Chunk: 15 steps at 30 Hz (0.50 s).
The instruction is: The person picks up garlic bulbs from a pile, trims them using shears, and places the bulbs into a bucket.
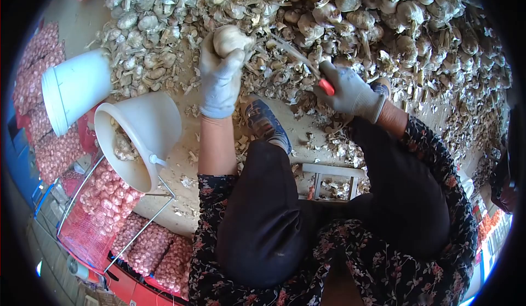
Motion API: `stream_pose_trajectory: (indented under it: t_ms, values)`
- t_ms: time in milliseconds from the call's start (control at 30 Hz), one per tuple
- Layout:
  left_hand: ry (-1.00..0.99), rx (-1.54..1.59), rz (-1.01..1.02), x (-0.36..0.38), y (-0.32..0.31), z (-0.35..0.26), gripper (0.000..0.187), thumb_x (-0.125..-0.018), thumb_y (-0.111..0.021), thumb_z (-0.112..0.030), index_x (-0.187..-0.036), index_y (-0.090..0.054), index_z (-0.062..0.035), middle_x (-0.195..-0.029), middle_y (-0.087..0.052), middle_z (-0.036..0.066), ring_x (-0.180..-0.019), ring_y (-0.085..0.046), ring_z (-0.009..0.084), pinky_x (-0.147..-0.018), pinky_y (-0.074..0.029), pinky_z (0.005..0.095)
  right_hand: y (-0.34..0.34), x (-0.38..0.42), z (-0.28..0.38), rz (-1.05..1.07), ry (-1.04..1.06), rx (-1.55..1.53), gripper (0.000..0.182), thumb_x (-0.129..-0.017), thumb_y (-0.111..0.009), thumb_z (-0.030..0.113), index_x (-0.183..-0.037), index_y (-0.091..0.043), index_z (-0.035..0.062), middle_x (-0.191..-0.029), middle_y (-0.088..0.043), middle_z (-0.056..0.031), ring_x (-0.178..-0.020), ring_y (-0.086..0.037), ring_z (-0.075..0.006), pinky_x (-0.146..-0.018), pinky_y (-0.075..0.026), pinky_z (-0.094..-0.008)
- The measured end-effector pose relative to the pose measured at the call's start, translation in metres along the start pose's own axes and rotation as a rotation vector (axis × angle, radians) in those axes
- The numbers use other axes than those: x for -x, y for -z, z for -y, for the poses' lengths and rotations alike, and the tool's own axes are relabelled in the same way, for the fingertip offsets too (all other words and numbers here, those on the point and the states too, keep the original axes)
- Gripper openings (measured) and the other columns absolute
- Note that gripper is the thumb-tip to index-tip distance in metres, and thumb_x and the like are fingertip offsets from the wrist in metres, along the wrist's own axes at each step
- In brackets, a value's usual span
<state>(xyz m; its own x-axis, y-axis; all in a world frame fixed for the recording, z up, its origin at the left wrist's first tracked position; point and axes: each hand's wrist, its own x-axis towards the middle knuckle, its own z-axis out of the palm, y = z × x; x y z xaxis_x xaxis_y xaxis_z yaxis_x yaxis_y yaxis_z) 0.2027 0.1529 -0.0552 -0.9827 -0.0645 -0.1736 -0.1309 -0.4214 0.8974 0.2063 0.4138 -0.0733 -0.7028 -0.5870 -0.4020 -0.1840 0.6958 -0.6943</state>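
My left hand [221, 86], in a pale work glove, is wrapped round a whitish garlic bulb [228, 40] with its stem end turned to the right. In my gloved right hand [352, 92] is a knife with a red handle [326, 86]. Its long thin blade [296, 52] slants up and left, the tip close to the stem end of the bulb. Behind both hands spreads a heap of garlic bulbs [329, 12], many with dry stems, and loose skins lie below them.
A cream bucket [164, 117] lies tilted at the left with some bits inside, beside a pale blue bucket [82, 86]. Mesh sacks of garlic [107, 196] stand at lower left near a metal frame [143, 228]. My shoe [263, 120] and a metal stool [334, 170] are below my hands.
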Motion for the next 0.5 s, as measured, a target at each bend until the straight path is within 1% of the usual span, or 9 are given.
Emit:
stream_pose_trajectory:
  t_ms: [33,100,133,200,300,367,433,467,500]
  values:
    - [-0.003,-0.002,0.000,0.003,-0.005,0.001,0.052,-0.076,-0.067,-0.011,-0.123,-0.045,-0.0030,-0.109,-0.054,0.010,-0.104,-0.055,0.0195,-0.089,-0.049,0.0329,-0.001,0.003,0.002,0.006,0.021,0.022,0.041,-0.082,-0.060,0.032,-0.100,-0.045,-0.0023,-0.077,-0.060,-0.0264,-0.078,-0.061,-0.0431,-0.070,-0.047,-0.0491]
    - [-0.009,0.219,-0.031,0.006,-0.011,0.004,0.047,-0.078,-0.064,-0.012,-0.121,-0.047,-0.0042,-0.108,-0.056,0.008,-0.107,-0.055,0.0203,-0.094,-0.048,0.0359,-0.001,0.003,0.009,0.022,-0.007,0.011,0.046,-0.082,-0.060,0.034,-0.105,-0.043,-0.0022,-0.081,-0.058,-0.0272,-0.080,-0.060,-0.0435,-0.071,-0.047,-0.0488]
    - [0.030,0.274,-0.085,0.005,-0.011,0.009,0.047,-0.075,-0.070,-0.011,-0.116,-0.048,-0.0052,-0.109,-0.055,0.008,-0.102,-0.057,0.0209,-0.090,-0.050,0.0378,-0.004,0.002,0.009,-0.049,0.000,0.051,0.047,-0.082,-0.059,0.035,-0.105,-0.043,-0.0021,-0.083,-0.058,-0.0271,-0.081,-0.060,-0.0437,-0.072,-0.047,-0.0488]
    - [0.052,0.332,-0.070,0.006,-0.013,0.013,0.045,-0.076,-0.069,-0.012,-0.115,-0.048,-0.0068,-0.109,-0.055,0.007,-0.102,-0.056,0.0203,-0.090,-0.049,0.0380,-0.006,-0.001,0.013,-0.164,0.030,0.059,0.047,-0.082,-0.058,0.036,-0.106,-0.043,-0.0020,-0.089,-0.056,-0.0271,-0.084,-0.059,-0.0436,-0.074,-0.048,-0.0489]
    - [0.077,0.355,-0.033,0.008,-0.013,0.019,0.041,-0.077,-0.068,-0.017,-0.113,-0.050,-0.0105,-0.108,-0.054,0.005,-0.103,-0.055,0.0186,-0.086,-0.050,0.0373,-0.001,-0.010,0.028,-0.210,0.077,0.027,0.048,-0.082,-0.058,0.036,-0.107,-0.043,-0.0022,-0.091,-0.056,-0.0271,-0.085,-0.059,-0.0430,-0.075,-0.048,-0.0482]
    - [0.059,0.302,0.011,0.007,-0.015,0.019,0.039,-0.078,-0.069,-0.021,-0.111,-0.051,-0.0102,-0.108,-0.053,0.004,-0.101,-0.055,0.0183,-0.081,-0.050,0.0359,0.004,-0.015,0.035,-0.185,0.074,0.011,0.046,-0.082,-0.058,0.035,-0.105,-0.043,-0.0020,-0.085,-0.058,-0.0258,-0.081,-0.060,-0.0426,-0.072,-0.048,-0.0478]
    - [0.107,0.314,-0.065,0.010,-0.024,0.016,0.037,-0.078,-0.069,-0.021,-0.110,-0.052,-0.0100,-0.107,-0.054,0.004,-0.097,-0.056,0.0178,-0.078,-0.050,0.0345,0.007,-0.018,0.040,0.017,0.027,-0.052,0.041,-0.083,-0.058,0.032,-0.102,-0.043,-0.0013,-0.076,-0.058,-0.0242,-0.077,-0.060,-0.0422,-0.068,-0.048,-0.0476]
    - [0.112,0.370,-0.068,0.011,-0.025,0.014,0.037,-0.078,-0.068,-0.020,-0.110,-0.052,-0.0097,-0.105,-0.055,0.005,-0.094,-0.057,0.0180,-0.077,-0.050,0.0343,0.008,-0.014,0.043,-0.020,0.057,-0.164,0.034,-0.084,-0.058,0.029,-0.094,-0.046,-0.0011,-0.072,-0.058,-0.0237,-0.074,-0.059,-0.0422,-0.065,-0.047,-0.0476]
    - [0.116,0.427,-0.071,0.013,-0.025,0.013,0.037,-0.079,-0.067,-0.019,-0.111,-0.052,-0.0094,-0.103,-0.056,0.005,-0.092,-0.057,0.0181,-0.077,-0.050,0.0340,0.003,-0.011,0.041,-0.018,0.061,-0.164,0.034,-0.084,-0.058,0.029,-0.094,-0.046,-0.0011,-0.072,-0.058,-0.0237,-0.074,-0.059,-0.0422,-0.065,-0.047,-0.0476]
